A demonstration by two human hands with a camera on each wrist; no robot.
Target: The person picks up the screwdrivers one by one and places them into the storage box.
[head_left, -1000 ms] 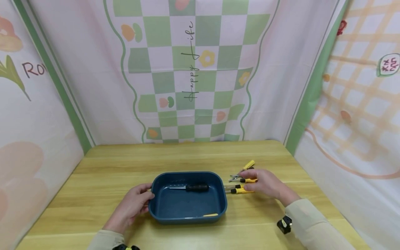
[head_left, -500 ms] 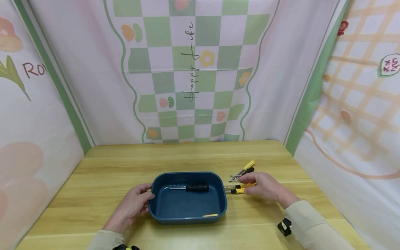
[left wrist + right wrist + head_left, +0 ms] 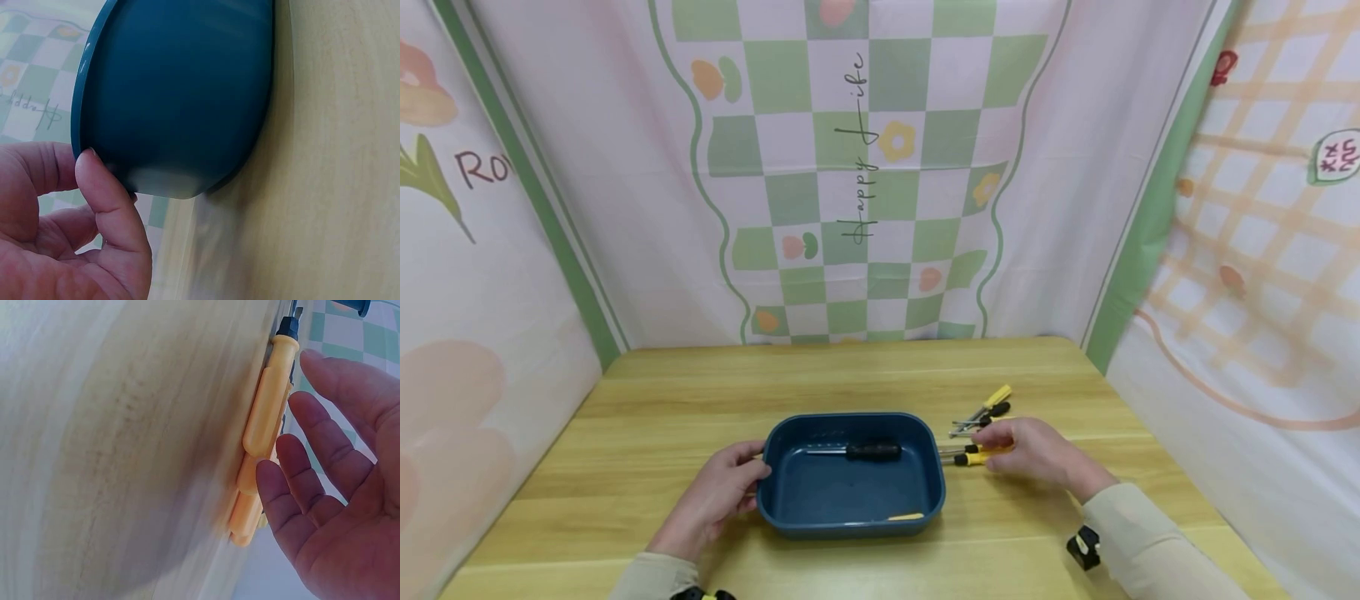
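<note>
My left hand point(image 3: 722, 487) grips the left end of a dark blue rectangular box point(image 3: 850, 530); in the left wrist view the thumb point(image 3: 103, 181) presses at its rim. Inside lies a black-handled screwdriver point(image 3: 874, 452), and a yellow sliver point(image 3: 906, 517) shows at the near wall, mostly hidden. My right hand point(image 3: 1037, 450) hovers just right of the box, over several yellow-and-black screwdrivers on the table. The right wrist view shows its fingers loosely bent beside a yellow screwdriver handle point(image 3: 269, 406), with nothing held. More yellow handles lie lined up behind that one.
Behind the right hand lie another yellow-handled screwdriver point(image 3: 997, 397) and a black-handled one point(image 3: 998, 409), their shafts crossing. The wooden table point(image 3: 685, 383) has patterned cloth point(image 3: 895, 208) hanging behind it and at both sides.
My right hand has come slightly nearer the table's front, over the nearer yellow screwdrivers, uncovering the black handle behind. The left hand and the box have stayed put.
</note>
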